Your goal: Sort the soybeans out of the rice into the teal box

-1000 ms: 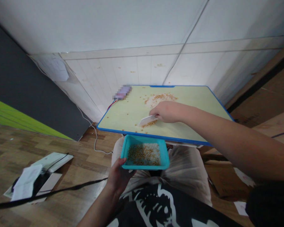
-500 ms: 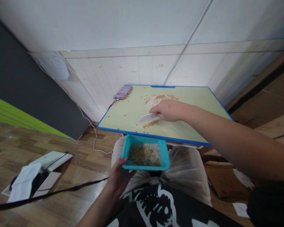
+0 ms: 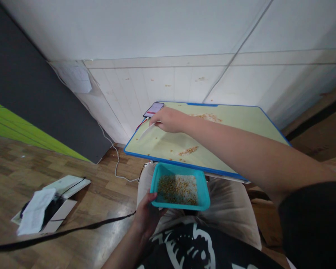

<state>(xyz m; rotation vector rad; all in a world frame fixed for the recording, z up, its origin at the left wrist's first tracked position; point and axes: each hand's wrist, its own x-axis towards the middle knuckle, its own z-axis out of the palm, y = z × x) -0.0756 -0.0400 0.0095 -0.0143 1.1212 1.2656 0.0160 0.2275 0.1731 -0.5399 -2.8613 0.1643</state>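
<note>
My left hand (image 3: 146,212) grips the near left corner of a turquoise plastic tray (image 3: 182,206), held over my lap just below the table's front edge. In the tray lie many yellow beans (image 3: 175,185), which look like soybeans, mixed with white grains like rice. My right hand (image 3: 168,118) pinches a thin white scraper (image 3: 146,132) over the left part of the pale green tabletop (image 3: 240,129). A short row of beans (image 3: 188,151) lies near the front edge, and a larger scatter of beans and grains (image 3: 208,117) is partly behind my forearm.
A phone (image 3: 154,109) with a cable plugged in lies at the table's back left corner. The wall (image 3: 162,84) stands behind the table. Cardboard boxes (image 3: 319,138) are on the right. Papers and a white box (image 3: 49,205) lie on the floor at left.
My right hand has moved left across the table with the scraper, from beside the bean row to near the phone. The left hand still holds the tray; the view has shifted slightly.
</note>
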